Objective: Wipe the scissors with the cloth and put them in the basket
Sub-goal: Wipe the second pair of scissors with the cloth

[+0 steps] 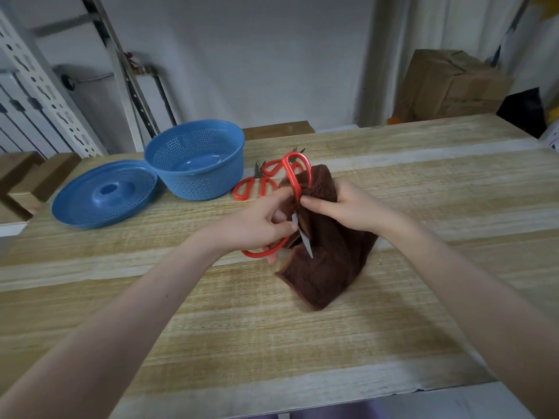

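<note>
On the counter [211,328], the left hand [260,225] has its fingers curled round the lower red loop of the opened scissors [263,252]. The right hand [341,207] pinches the brown cloth [326,267] against their upper handle. Beyond lie spare scissors [245,189], then the blue basket [196,164] and its lid [102,198] far left.

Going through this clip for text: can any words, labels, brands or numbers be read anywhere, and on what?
None can be read.
Cardboard box: no legible print.
White object at the right edge: purple marks, too blurred and cut off to read.
Basket, lid, scissors, cloth: no markings show.
</note>
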### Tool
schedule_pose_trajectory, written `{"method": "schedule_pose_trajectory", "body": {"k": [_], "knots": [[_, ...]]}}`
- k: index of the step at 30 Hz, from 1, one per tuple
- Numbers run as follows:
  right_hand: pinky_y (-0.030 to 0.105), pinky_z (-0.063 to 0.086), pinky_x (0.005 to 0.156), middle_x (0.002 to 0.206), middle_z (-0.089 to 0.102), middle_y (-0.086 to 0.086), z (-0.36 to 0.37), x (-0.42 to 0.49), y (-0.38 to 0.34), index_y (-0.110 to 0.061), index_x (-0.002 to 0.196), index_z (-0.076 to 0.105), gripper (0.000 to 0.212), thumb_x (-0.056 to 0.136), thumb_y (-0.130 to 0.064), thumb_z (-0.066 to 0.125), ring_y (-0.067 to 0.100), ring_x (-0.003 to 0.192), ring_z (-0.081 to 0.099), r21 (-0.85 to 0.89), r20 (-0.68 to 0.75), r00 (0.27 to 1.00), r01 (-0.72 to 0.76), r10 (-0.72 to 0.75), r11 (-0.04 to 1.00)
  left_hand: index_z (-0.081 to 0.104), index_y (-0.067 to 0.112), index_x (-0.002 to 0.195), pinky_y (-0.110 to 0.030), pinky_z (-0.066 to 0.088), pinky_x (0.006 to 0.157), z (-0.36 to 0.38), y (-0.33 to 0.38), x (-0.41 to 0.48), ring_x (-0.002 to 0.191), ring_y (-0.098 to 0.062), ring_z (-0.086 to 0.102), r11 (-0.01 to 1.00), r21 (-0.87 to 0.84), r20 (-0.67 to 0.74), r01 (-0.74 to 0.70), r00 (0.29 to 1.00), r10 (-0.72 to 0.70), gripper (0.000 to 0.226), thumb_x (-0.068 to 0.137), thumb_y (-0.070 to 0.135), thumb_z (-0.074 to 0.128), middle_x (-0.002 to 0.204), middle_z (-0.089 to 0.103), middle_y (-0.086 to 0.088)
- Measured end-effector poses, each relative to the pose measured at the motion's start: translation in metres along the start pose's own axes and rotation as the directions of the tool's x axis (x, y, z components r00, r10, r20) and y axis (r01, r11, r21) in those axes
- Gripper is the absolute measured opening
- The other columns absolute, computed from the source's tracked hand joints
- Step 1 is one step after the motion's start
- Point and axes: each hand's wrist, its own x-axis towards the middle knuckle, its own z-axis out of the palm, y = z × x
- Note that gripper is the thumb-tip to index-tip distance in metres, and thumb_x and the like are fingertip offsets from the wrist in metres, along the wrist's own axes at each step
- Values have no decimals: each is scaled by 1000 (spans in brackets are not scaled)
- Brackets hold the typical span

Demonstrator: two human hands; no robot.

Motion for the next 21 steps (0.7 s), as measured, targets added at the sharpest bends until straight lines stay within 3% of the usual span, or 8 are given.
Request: {"method": "schedule_pose_trajectory", "body": {"k": [7, 9, 12, 15, 21], "knots": [[35, 49, 92, 94, 72, 1, 13, 6, 6, -16, 96, 71, 9, 87, -18, 71, 13, 91, 66, 72, -73, 994, -77, 82, 994, 34, 10, 131, -37, 48, 53, 12, -1, 8, 44, -23, 64, 986, 165, -72, 7, 997, 5, 37, 97, 7, 47, 58, 59, -8], [33, 50, 91, 91, 71, -3, 15, 6, 5, -15, 97, 71, 11, 86, -14, 72, 11, 88, 66, 94, -104, 992, -67, 76, 993, 34, 9, 131, -36, 49, 55, 12, -2, 9, 44, -21, 64, 981, 196, -80, 1, 997, 16, 37, 96, 8, 48, 58, 60, -5], [29, 50, 89, 89, 71, -5, 6, 3, 3, -17, 95, 69, 11, 85, -13, 72, 9, 86, 65, 8, -26, 998, -49, 49, 999, 31, 19, 137, -34, 49, 54, 10, -1, 4, 45, -21, 63, 992, 129, -20, -9, 1000, 12, 45, 97, 9, 49, 56, 58, 2], [34, 50, 95, 98, 73, 2, -4, 2, 2, -17, 97, 68, 15, 84, -12, 73, 17, 96, 67, -71, 84, 996, -36, 42, 997, 30, 25, 141, -38, 49, 56, 7, 0, 0, 47, -23, 61, 998, 68, 32, -4, 1000, 2, 51, 98, 9, 51, 62, 57, -3], [35, 51, 96, 93, 72, -2, -7, 2, 3, -20, 92, 68, 17, 81, -8, 76, 13, 93, 67, 52, 91, 993, -75, 70, 996, 32, 23, 139, -45, 52, 56, 8, 3, 1, 44, -22, 62, 996, 85, 16, -1, 1000, -1, 48, 97, 7, 50, 64, 57, -7]]}}
